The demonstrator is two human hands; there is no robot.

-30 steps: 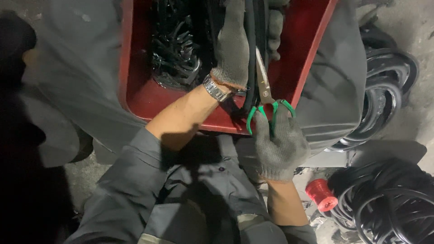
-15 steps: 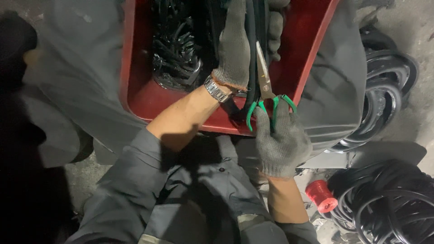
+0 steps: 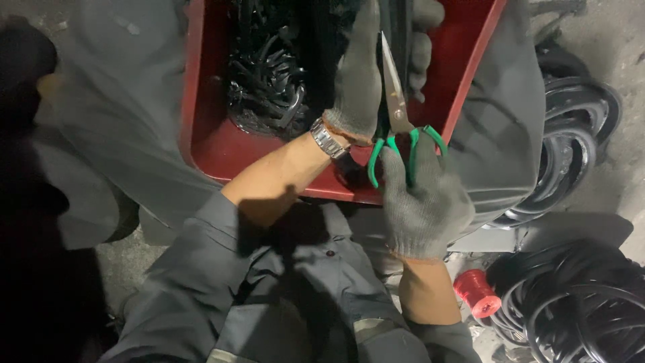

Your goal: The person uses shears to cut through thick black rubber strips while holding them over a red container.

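Observation:
My right hand (image 3: 423,202), in a grey knit glove, grips green-handled scissors (image 3: 400,128) whose blades point up and away over a red bin (image 3: 208,144). My left hand (image 3: 359,74), also gloved, with a metal wristwatch (image 3: 326,139) at the wrist, holds a black rubber strip (image 3: 396,27) upright against the scissor blades. The strip's top runs out of view. A heap of short black rubber pieces (image 3: 269,67) lies inside the bin to the left of my hands.
Grey sheeting (image 3: 121,101) surrounds the bin. Black rubber rings (image 3: 571,134) are stacked at right, coils of black tubing (image 3: 578,302) lie at lower right, and a small red spool (image 3: 476,294) sits beside my right forearm. The left side is dark.
The scissors and both hands stay over the bin; my right hand has shifted slightly, with the blades still closed around the strip.

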